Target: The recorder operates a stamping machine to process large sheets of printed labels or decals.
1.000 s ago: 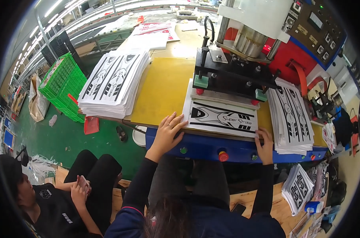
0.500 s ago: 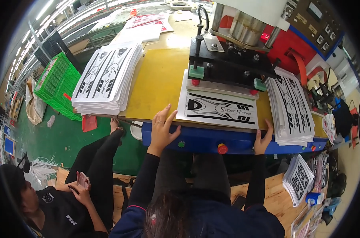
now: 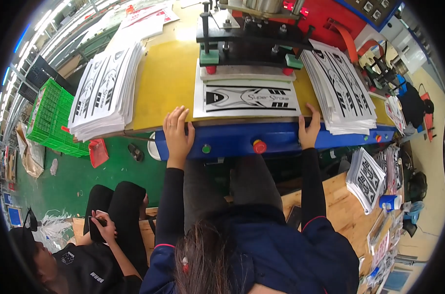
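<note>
A white sheet with black printed graphics (image 3: 252,102) lies on the yellow tabletop, its far part hidden beneath the pale plate of a press (image 3: 247,76). My left hand (image 3: 178,133) rests at the table's front edge, just left of the sheet's near corner. Its fingers are extended and it holds nothing. On the other side, my right hand (image 3: 309,130) touches the edge near the sheet's right corner, thumb and fingers apart and holding nothing. Between the hands, a red push button (image 3: 259,146) and a green button (image 3: 206,148) sit on the blue front panel (image 3: 232,143).
Tall stacks of printed sheets flank the press, one left (image 3: 105,90) and one right (image 3: 340,88). Green crates (image 3: 53,120) stand beyond the table's left end. A seated person (image 3: 92,255) holds a phone at lower left. More printed sheets (image 3: 365,180) lie on a wooden surface at right.
The view has shifted, so the table and press appear higher and further left. My left hand's fingers have drawn closer together. The seated person has pulled in an outstretched leg; a sandal shows on the floor.
</note>
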Action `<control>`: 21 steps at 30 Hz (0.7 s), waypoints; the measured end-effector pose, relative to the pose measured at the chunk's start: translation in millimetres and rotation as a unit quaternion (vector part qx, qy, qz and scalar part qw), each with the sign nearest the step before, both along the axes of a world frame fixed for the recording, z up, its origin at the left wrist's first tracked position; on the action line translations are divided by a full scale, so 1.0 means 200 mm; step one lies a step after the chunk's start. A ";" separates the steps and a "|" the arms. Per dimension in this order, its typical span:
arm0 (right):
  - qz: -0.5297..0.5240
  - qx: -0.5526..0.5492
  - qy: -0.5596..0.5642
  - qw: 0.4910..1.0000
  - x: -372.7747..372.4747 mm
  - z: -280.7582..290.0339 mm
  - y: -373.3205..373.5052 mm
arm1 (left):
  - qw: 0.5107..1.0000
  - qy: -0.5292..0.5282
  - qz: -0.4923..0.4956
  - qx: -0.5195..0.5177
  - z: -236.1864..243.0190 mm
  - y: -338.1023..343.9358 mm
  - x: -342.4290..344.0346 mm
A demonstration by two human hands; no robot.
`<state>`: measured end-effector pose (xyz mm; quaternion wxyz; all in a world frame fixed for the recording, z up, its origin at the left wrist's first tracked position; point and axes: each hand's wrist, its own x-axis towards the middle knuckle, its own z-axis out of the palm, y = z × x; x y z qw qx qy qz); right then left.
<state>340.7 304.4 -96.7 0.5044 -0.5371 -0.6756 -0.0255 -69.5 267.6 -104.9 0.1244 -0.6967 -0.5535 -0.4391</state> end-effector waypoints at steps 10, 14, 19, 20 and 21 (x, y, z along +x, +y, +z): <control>0.006 0.001 -0.001 1.000 0.00 0.01 0.02 | 1.000 -0.011 -0.006 0.029 0.01 0.01 0.00; 0.011 0.007 -0.006 1.000 0.00 0.00 0.01 | 0.999 -0.011 -0.010 0.032 0.01 0.00 0.00; 0.008 0.004 -0.010 1.000 0.00 0.00 0.01 | 0.999 -0.010 -0.005 0.035 0.01 0.00 0.00; 0.006 0.004 -0.013 1.000 0.00 0.00 0.01 | 0.999 -0.010 -0.004 0.035 0.01 0.00 0.00; 0.006 0.004 -0.013 1.000 0.01 0.00 0.01 | 0.999 -0.010 -0.004 0.035 0.01 0.00 0.01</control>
